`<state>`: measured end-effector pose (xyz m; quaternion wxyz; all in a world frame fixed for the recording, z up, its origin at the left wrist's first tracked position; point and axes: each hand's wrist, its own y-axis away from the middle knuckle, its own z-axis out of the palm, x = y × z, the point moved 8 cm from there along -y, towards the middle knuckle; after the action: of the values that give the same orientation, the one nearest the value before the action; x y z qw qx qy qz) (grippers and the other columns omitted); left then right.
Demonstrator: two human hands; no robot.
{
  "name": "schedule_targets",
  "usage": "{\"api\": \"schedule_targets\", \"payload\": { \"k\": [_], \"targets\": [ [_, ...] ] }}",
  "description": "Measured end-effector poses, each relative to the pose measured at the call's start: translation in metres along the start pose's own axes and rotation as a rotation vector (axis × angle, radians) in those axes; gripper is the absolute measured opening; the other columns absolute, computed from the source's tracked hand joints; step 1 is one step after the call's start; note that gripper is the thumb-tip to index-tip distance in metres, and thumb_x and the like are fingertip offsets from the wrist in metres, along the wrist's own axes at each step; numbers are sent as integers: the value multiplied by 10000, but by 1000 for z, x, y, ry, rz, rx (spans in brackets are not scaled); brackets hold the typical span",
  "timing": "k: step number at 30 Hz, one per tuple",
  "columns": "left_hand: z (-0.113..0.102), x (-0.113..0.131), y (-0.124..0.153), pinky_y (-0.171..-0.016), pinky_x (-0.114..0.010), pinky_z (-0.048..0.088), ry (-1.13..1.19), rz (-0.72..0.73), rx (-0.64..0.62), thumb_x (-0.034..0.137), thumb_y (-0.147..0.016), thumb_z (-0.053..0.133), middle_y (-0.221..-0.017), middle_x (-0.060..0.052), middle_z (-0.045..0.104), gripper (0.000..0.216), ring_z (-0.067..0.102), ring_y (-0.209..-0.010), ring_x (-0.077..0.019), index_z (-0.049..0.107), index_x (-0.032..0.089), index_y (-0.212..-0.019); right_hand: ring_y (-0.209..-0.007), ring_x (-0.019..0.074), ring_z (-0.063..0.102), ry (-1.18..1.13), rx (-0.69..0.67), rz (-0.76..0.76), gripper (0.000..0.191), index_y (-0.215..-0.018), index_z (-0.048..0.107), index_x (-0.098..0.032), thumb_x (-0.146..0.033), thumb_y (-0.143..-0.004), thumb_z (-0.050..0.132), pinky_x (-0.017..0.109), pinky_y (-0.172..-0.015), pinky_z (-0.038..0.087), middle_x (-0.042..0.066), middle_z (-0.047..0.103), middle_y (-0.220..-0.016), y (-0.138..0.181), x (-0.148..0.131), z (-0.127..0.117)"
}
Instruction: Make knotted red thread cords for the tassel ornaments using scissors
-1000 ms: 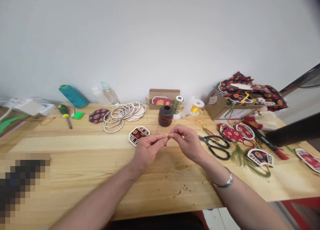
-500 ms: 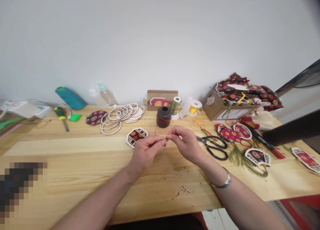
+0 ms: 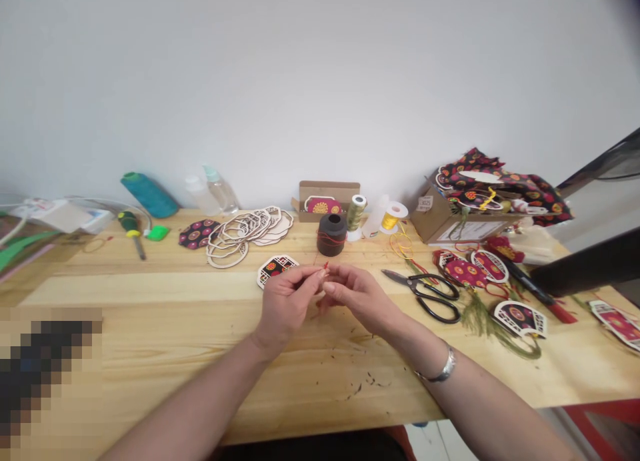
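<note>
My left hand [image 3: 287, 304] is closed in a pinch on a thin red cord [image 3: 327, 266], whose tip pokes up above the fingertips. Against it, my right hand [image 3: 365, 297] has its fingers curled around the lower part of the same cord; its fingertips are partly hidden. Just behind my left hand lies a wooden-framed ornament [image 3: 274, 267] with dark flowered cloth, partly covered by the hand. A black cone of thread [image 3: 332, 241] with red strands around it stands beyond both hands. Black-handled scissors [image 3: 425, 291] lie with blades apart beside my right hand.
At the back left are wooden frames [image 3: 250, 231], a teal thread cone [image 3: 149, 195] and a screwdriver [image 3: 133, 234]. A gold thread spool [image 3: 393, 217] stands behind the scissors. On the right sit a cloth-filled carton [image 3: 425, 214], finished ornaments [image 3: 520, 317] and a black post [image 3: 585, 264].
Both hands have come closer together and slightly lower. My right hand has turned from a raised pinch to fingers curled behind the left fingertips. The view has shifted slightly left.
</note>
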<state>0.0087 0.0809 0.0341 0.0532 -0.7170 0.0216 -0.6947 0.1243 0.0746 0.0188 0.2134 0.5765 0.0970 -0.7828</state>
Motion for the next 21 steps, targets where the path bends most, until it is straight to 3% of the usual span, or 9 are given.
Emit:
{"api": "schedule_targets", "payload": {
  "k": [5,10,17,21],
  "targets": [
    [-4,0,-1,-568,-210,487,-60,45,27,248,-753,687,-650,-7,706,126,597,-590,-118,776,161,-771,-441,61,544,135,201,35,322,-833,637,-142,-454,-763,678,200,-452,444,-11,619,-683,2,6,-8],
    [-4,4,-1,-570,-212,476,-90,71,29,245,-767,673,-597,7,649,121,573,-585,-121,753,166,-723,-415,63,478,284,367,-65,281,-887,638,-156,-423,-801,628,202,-391,418,-22,588,-659,7,2,-20],
    [3,-5,0,-431,-219,352,-44,-17,-55,294,-802,659,-629,6,630,154,457,-477,-89,736,173,-746,-473,93,492,579,445,-286,228,-988,647,-177,-354,-883,547,217,-444,390,-9,597,-619,17,-25,-25],
    [7,-10,-1,-412,-225,297,2,-38,-114,304,-812,652,-645,3,619,172,387,-457,-74,721,169,-731,-482,96,491,494,398,-264,237,-971,651,-165,-355,-864,558,223,-456,385,-20,578,-589,14,-29,-25]
  ]
}}
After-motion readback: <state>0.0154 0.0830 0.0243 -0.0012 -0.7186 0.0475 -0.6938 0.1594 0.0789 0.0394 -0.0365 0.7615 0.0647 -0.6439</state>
